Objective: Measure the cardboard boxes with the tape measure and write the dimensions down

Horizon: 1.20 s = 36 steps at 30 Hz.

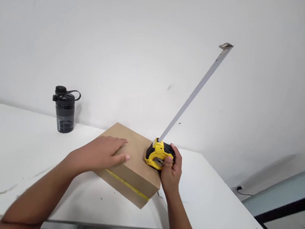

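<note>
A brown cardboard box (135, 167) with a yellow strip along its front side lies on the white table (13, 150). My left hand (101, 152) rests flat on the box top, fingers stretched out. My right hand (172, 170) grips a yellow and black tape measure (159, 155) at the box's right top edge, thumb on its case. The tape blade (196, 92) sticks up and to the right into the air, its metal hook (225, 46) at the top end near the wall.
A dark water bottle (65, 110) with a loop lid stands at the back left of the table by the white wall. The table's right edge drops off to a floor with a cable and a dark strip at lower right.
</note>
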Each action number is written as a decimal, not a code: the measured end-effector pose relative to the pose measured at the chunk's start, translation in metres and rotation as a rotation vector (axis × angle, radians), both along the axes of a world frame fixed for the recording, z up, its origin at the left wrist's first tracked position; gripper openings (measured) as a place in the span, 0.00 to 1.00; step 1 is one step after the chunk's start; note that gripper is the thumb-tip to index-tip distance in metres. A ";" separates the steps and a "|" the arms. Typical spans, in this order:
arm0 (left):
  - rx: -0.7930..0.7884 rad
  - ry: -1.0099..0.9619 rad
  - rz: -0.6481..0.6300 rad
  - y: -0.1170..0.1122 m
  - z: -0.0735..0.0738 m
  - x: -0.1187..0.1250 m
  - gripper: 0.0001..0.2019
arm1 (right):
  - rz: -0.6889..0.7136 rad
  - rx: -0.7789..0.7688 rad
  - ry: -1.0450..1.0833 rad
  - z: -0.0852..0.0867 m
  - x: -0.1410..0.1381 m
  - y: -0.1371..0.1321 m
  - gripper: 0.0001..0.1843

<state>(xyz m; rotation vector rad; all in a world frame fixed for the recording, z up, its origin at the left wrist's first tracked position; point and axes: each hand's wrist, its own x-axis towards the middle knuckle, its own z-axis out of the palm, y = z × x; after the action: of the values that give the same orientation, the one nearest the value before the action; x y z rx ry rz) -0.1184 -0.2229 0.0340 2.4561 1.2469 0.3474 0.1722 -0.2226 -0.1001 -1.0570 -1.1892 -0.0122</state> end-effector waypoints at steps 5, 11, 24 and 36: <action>0.228 0.049 0.002 -0.025 -0.004 0.008 0.36 | -0.014 0.128 0.258 -0.021 -0.013 0.016 0.30; 0.544 -0.132 -0.067 -0.042 0.006 0.038 0.43 | 0.179 0.141 0.196 -0.009 -0.010 0.014 0.29; 0.032 -0.192 -0.246 0.013 0.008 0.106 0.21 | 0.057 0.001 0.001 -0.023 -0.001 0.012 0.53; -0.013 -0.264 -0.175 0.012 0.004 0.093 0.52 | -0.182 -0.913 -0.302 -0.001 0.075 0.069 0.33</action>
<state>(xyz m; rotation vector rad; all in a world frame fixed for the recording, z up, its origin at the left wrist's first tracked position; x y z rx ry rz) -0.0256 -0.2112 0.0379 2.3911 0.9166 0.5904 0.2470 -0.1536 -0.1009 -2.0165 -1.3947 0.2601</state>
